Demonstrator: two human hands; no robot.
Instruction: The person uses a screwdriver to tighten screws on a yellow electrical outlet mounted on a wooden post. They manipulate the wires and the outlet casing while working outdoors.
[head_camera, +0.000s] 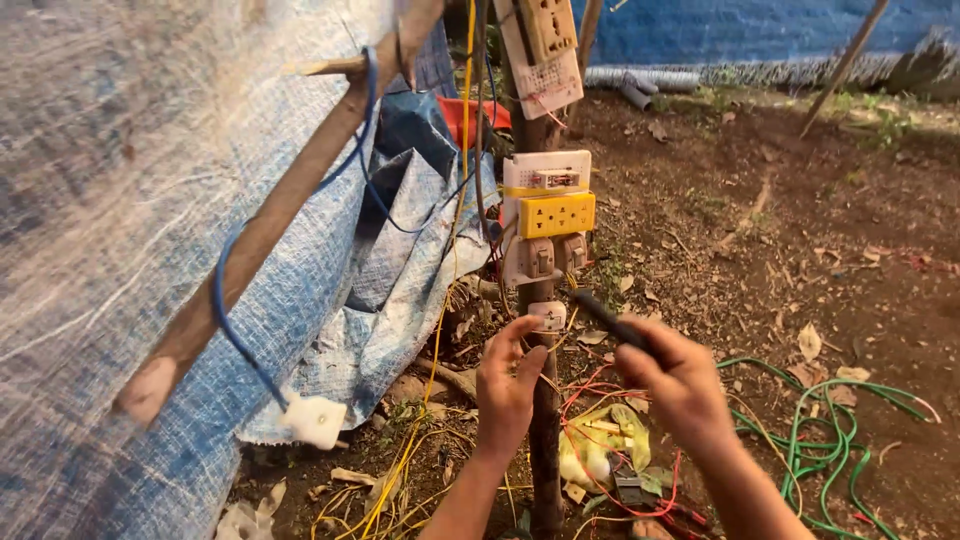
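My left hand (506, 385) rests against a thin wooden post (545, 430), its fingers touching a small white fitting (548, 316) fixed to the post. My right hand (676, 377) grips a dark-handled tool (605, 314) whose tip points up-left at the post just below a white board (545, 215) of sockets. That board carries a yellow socket strip (557, 214) and two plugs (553, 256). Thin yellow and red wires (585, 385) hang between my hands.
A blue-white tarpaulin (120, 200) covers the left, with a slanted wooden stick (260, 235) and a blue cable ending in a white plug (313, 420). Green cable (820, 440) coils on the bare soil at right. A yellowish bag (600, 445) and wire scraps lie at the post's foot.
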